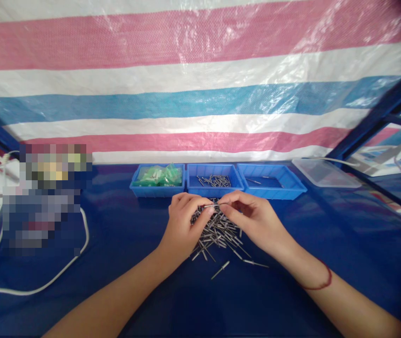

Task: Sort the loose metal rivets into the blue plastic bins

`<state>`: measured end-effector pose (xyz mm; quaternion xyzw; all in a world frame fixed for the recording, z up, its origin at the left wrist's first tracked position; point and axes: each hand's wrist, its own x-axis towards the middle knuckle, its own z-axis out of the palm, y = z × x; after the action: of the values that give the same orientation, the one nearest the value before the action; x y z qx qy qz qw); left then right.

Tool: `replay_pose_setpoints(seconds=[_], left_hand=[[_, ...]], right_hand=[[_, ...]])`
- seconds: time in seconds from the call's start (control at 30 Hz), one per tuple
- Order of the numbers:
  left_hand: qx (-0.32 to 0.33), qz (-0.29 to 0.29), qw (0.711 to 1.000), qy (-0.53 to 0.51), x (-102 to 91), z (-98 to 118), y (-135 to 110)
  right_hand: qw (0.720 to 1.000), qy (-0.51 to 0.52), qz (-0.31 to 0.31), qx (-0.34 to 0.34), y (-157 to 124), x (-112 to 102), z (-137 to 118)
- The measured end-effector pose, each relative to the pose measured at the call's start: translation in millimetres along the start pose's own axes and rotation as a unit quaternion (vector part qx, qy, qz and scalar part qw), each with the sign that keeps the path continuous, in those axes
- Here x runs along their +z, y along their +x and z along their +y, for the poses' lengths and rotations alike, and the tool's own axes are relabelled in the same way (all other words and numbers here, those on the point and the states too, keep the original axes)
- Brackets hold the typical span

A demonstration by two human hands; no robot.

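- Striped plastic sheeting (pixel 200 103) in red, white and blue forms the background; before it lies a dark blue worktop (pixel 193 305).
- Far left: a white cable (pixel 27 292) loops over the worktop, well apart from the hands; the area beside it is blurred.
- Left of centre: a left bin (pixel 158 191), holding green bags (pixel 160 175), beyond the left hand.
- Left hand (pixel 184 220): thumb and fingers closed in a narrow pinch on the left end of a rivet (pixel 216 204).
- Centre: this rivet lies directly between the two grips, its long axis running roughly left to right; neither hand is clearly nearer, since both touch it. Below spreads a rivet pile (pixel 219 230), partly hidden by the fingers; a stray rivet (pixel 220 270) lies apart on the near side. Just beyond, the walls of a middle bin (pixel 200 190) enclose further rivets.
- Right hand (pixel 256 216): narrow pinch at the rivet's right end; a red cord (pixel 329 277) circles the wrist.
- Right: a right bin (pixel 277 193) with a few rivets, then a translucent lid (pixel 327 172) and a blue frame post (pixel 376 112).
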<state>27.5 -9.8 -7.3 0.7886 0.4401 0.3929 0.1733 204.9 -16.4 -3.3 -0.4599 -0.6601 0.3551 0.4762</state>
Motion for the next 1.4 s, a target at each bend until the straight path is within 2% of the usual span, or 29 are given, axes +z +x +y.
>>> replay_pose_setpoints(seconds=[0.17, 0.23, 0.3, 0.4, 0.5, 0.57, 0.63, 0.8, 0.9, 1.07, 1.17, 1.3, 1.4], left_hand=[[0.008, 0.016, 1.0, 0.013, -3.0, -1, 1], [0.012, -0.005, 1.0, 0.026, -6.7, -1, 3], [0.038, -0.043, 0.997, 0.047, -13.4, 0, 6], [0.125, -0.124, 0.981, 0.087, -26.4, 2, 11], [0.187, -0.228, 0.95, 0.102, -33.2, 6, 10], [0.207, -0.272, 0.934, 0.109, -30.9, 9, 5], [0.221, -0.296, 0.921, 0.126, -24.4, 13, -2], [0.248, -0.329, 0.893, 0.183, -9.9, 20, -15], [0.258, -0.323, 0.885, 0.212, -8.0, 22, -17], [0.232, -0.273, 0.908, 0.216, -14.6, 23, -10], [0.195, -0.242, 0.927, 0.211, -21.4, 19, -2], [0.148, -0.232, 0.94, 0.201, -27.5, 10, 7], [0.123, -0.209, 0.959, 0.148, -30.7, 8, 11]], right_hand=[[0.994, -0.089, -0.029, -0.052, 2, -7, -7], [0.985, -0.146, 0.003, -0.088, 6, -19, -9], [0.968, -0.212, 0.084, -0.106, 11, -36, -7], [0.92, -0.334, 0.179, -0.098, 19, -63, 5], [0.886, -0.419, 0.184, -0.08, 26, -82, 18], [0.88, -0.431, 0.185, -0.075, 27, -84, 22], [0.886, -0.418, 0.182, -0.082, 27, -80, 20], [0.911, -0.376, 0.124, -0.12, 20, -60, 5], [0.922, -0.359, 0.046, -0.14, 15, -50, -3], [0.948, -0.262, -0.112, -0.145, 5, -32, -16], [0.957, -0.193, -0.178, -0.12, 0, -19, -20], [0.969, -0.155, -0.178, -0.072, -2, -7, -15], [0.974, -0.138, -0.172, -0.048, -2, -3, -8]])
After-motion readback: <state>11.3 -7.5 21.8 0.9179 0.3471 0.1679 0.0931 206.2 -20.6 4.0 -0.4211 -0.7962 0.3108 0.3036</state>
